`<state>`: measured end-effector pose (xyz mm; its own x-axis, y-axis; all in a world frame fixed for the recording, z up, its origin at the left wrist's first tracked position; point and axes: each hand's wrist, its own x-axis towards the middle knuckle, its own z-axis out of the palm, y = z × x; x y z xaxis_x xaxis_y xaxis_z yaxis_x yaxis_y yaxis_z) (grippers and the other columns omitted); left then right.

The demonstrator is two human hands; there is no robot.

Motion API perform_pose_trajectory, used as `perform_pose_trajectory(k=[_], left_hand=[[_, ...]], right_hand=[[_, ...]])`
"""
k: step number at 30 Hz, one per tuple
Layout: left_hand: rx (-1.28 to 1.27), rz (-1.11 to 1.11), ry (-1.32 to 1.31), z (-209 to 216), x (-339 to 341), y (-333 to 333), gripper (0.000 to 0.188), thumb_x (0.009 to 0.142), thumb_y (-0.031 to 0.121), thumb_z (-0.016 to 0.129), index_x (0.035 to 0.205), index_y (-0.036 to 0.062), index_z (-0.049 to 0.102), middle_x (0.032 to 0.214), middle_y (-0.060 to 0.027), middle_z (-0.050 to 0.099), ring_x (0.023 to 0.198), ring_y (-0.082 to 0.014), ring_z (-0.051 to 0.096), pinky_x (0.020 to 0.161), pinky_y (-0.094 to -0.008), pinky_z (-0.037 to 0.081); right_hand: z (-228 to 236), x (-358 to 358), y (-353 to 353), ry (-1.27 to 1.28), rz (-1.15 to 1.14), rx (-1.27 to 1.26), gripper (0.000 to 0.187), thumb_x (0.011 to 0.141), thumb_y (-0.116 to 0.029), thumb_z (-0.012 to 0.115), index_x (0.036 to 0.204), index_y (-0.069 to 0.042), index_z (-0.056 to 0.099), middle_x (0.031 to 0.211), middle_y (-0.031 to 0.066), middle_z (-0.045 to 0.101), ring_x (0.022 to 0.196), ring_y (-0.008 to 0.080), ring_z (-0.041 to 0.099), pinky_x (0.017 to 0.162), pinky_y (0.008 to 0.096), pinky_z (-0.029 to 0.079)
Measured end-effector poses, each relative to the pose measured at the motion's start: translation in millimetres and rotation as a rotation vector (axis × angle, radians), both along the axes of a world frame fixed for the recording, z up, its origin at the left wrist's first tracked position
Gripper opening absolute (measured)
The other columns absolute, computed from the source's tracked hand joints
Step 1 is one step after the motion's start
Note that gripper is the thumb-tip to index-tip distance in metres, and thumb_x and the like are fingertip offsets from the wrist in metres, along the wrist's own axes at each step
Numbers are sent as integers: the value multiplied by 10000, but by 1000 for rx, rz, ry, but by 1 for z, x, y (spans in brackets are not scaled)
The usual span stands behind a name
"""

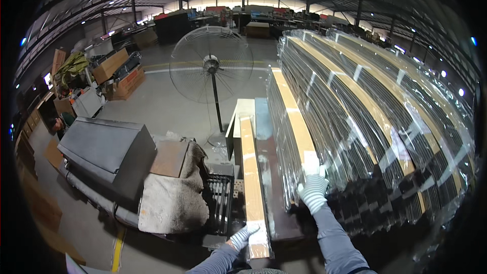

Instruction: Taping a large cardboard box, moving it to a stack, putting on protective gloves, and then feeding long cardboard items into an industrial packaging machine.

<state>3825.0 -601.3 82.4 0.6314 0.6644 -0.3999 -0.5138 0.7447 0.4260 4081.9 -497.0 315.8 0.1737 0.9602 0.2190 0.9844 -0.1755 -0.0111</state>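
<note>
My left hand (243,236), in a pale knit glove, closes on the near end of a long, narrow cardboard-topped bundle (251,177). That bundle is wrapped in clear film and points away from me. Further right, my right hand (313,193), in a striped glove, lies on the near end of a taller wrapped stack (289,104) with a cardboard strip along its top. Its fingers are stretched forward over a bright white patch, perhaps a label; glare blurs the fingertips. The thumb stands apart.
More film-wrapped dark stacks (355,96) fill the right side. A large pedestal fan (211,64) stands ahead. At left are a grey box-shaped machine housing (104,142), a grey cloth (175,200) and piled cartons (124,83). Another person (63,122) is at far left.
</note>
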Motion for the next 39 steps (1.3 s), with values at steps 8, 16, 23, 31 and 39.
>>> perform_pose_trajectory(k=[8, 16, 23, 31, 39], left_hand=[[-75, 17, -147, 19, 0, -12, 508, 872, 274, 759, 1300, 74, 571, 1151, -82, 683, 1042, -237, 670, 949, -411, 547], [250, -184, 287, -91, 68, -85, 421, 866, 168, 759, 1248, 40, 636, 1166, -97, 698, 1055, -180, 659, 927, -333, 523], [425, -1151, 455, -36, 79, -116, 541, 854, 450, 754, 1247, 97, 638, 1149, -75, 699, 894, -134, 656, 849, -237, 509], [-156, -264, 422, -84, 70, -53, 563, 837, 542, 732, 1273, 198, 633, 1204, 16, 676, 976, -102, 593, 832, -322, 446], [-353, -184, 199, -81, 80, -141, 460, 860, 299, 764, 1264, 126, 625, 1182, -57, 694, 1071, -265, 664, 889, -421, 535]], right_hand=[[-78, -19, -75, 983, 244, 160, 975, 655, -242, 834, 1462, 14, 352, 1468, 255, 391, 1290, 401, 470, 1105, 415, 379], [-209, 2, -227, 426, -101, -550, 1192, 570, -445, 878, 1478, 16, 258, 1304, 242, 514, 1207, 385, 536, 1021, 462, 453], [-227, 72, -366, 219, 28, -146, 569, 802, -363, 706, 1221, 9, 603, 1012, 213, 683, 848, 364, 684, 723, 463, 556], [-261, 53, -258, 118, -164, -547, 1301, 520, -483, 916, 1489, 49, 230, 1170, 209, 582, 1069, 364, 615, 900, 459, 516], [-249, 87, -294, 176, 149, -612, 1284, 530, -544, 884, 1493, 24, 253, 1102, 212, 591, 1005, 338, 616, 856, 461, 518]])
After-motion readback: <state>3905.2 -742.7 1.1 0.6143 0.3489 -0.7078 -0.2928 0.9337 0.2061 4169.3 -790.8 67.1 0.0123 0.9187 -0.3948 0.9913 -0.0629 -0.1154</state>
